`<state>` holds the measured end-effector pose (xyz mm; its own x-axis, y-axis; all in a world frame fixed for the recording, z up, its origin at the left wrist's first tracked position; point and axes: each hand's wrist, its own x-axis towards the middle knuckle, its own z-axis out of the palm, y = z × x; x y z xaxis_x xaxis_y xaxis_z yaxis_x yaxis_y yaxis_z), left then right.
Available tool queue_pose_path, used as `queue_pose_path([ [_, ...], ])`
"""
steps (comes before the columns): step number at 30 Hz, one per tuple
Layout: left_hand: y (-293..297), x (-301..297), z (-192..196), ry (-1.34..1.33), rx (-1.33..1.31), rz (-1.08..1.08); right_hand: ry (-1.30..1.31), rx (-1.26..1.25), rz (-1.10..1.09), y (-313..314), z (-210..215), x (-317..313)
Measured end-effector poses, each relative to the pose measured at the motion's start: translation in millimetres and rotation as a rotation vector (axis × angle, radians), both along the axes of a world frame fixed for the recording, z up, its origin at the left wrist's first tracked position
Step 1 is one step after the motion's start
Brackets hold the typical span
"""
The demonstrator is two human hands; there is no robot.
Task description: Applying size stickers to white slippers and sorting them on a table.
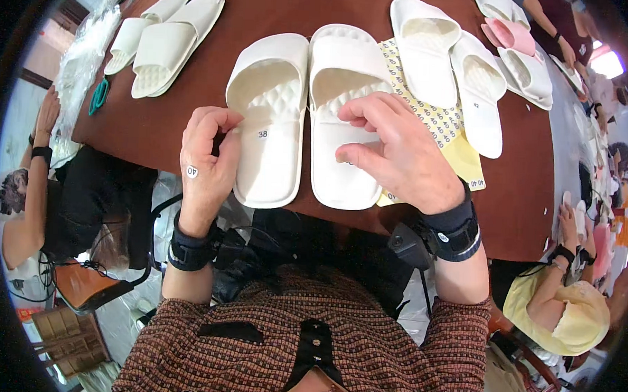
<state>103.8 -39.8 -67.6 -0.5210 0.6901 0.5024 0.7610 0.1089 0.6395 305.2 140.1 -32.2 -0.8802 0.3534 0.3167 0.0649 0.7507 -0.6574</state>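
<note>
Slippers lie paired under both hands: right fingers spread on one, left fingers curled beside the other.

At the centre of the frame a pair of slippers lies side by side on the table, the left hand at the pair's left edge and the right hand resting on the right slipper. A sheet of stickers lies under that slipper's right side, reaching toward the centre right. Another pair of slippers sits in the upper left, with scissors below and left of it, and a third pair lies upper right of centre, with more slippers beyond it.
</note>
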Motion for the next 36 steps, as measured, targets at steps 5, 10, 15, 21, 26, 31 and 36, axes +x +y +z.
queue_pose_path([
  [5,-4,0,-3,0.046,-0.028,0.02,-0.023,0.032,0.015,2,-3,-1],
  [10,-3,1,-4,0.073,-0.011,0.026,-0.017,0.12,-0.025,-1,-2,-2],
  [15,-4,0,-5,0.059,0.016,0.024,0.038,0.189,-0.043,-1,-3,-5],
  [21,-5,-1,0,-0.068,0.041,-0.048,-0.005,0.153,-0.055,1,-3,-5],
  [26,-11,-6,1,-0.043,0.06,-0.074,0.02,0.088,-0.058,2,-4,-6],
  [31,-19,-15,1,-0.123,0.014,-0.203,-0.028,0.138,-0.041,-10,9,-5],
  [36,-19,-17,3,-0.17,0.014,-0.272,-0.054,0.37,0.013,-22,33,-13],
])
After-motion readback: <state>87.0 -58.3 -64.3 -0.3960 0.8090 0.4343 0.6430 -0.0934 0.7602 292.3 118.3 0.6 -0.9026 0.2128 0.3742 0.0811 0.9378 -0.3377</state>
